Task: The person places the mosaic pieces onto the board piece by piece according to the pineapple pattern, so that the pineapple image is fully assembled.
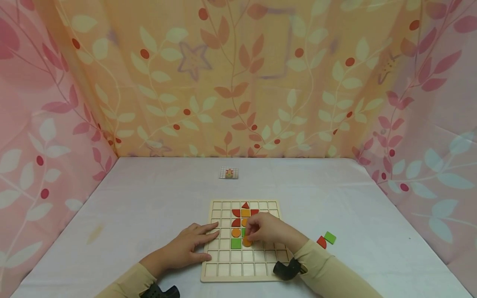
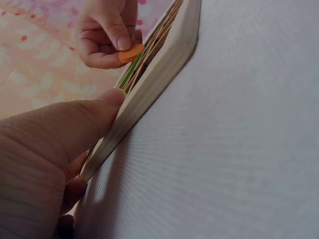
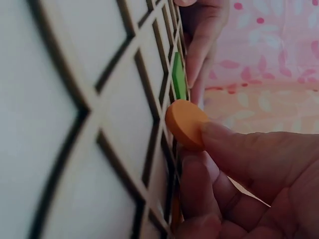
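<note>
A wooden grid board (image 1: 223,270) lies on the white table, with red, orange and green shaped pieces set in some cells. My right hand (image 1: 266,228) pinches an orange round piece (image 3: 185,123) between thumb and finger, just over the board beside a green square (image 1: 236,243). The right wrist view shows the disc tilted, its edge close to the grid ridges. At the board's left edge, my left hand (image 1: 186,244) rests with fingers spread, the fingertips on the frame. Its thumb (image 2: 112,97) touches the board's side in the left wrist view. My right hand hides part of the pieces.
Right of the board, a red quarter-round piece (image 1: 322,242) and a green square piece (image 1: 330,237) lie on the table. Behind the board is a small pattern card (image 1: 229,173) with a coloured figure. Patterned curtains (image 1: 238,82) enclose the back and sides.
</note>
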`<action>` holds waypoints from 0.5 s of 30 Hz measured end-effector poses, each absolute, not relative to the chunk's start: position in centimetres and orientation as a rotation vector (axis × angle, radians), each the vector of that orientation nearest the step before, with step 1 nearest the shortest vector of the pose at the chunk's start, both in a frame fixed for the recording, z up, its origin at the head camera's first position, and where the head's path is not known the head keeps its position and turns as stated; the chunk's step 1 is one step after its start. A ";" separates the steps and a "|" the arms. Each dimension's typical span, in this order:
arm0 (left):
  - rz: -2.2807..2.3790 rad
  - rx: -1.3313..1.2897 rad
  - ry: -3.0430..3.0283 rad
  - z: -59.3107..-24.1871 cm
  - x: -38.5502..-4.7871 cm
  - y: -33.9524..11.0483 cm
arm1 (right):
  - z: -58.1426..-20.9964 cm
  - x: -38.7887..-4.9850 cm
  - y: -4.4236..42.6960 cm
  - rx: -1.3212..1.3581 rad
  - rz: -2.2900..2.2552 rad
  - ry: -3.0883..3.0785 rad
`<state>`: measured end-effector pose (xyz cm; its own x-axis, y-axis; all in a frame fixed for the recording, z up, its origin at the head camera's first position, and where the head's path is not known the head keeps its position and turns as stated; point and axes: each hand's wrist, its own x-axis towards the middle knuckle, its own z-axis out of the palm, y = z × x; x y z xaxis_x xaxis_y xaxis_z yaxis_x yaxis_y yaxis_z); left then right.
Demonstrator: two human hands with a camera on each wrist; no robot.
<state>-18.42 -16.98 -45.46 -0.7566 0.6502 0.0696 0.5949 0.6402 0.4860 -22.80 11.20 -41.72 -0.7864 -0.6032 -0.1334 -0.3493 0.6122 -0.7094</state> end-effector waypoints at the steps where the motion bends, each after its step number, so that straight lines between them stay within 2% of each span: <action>1: 0.751 1.048 2.744 -45.5 -18.4 -17.0 | -41.7 -22.7 11.1 -0.761 -0.976 2.480; 15: 0.754 1.059 2.744 -45.5 -18.5 -17.0 | -41.4 -22.2 10.6 -0.747 -0.887 2.566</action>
<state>-18.46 -17.00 -45.53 -0.7519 0.6547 0.0774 0.6024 0.6346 0.4841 -22.18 10.58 -41.41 -0.8106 -0.5712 -0.1289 -0.3698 0.6700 -0.6437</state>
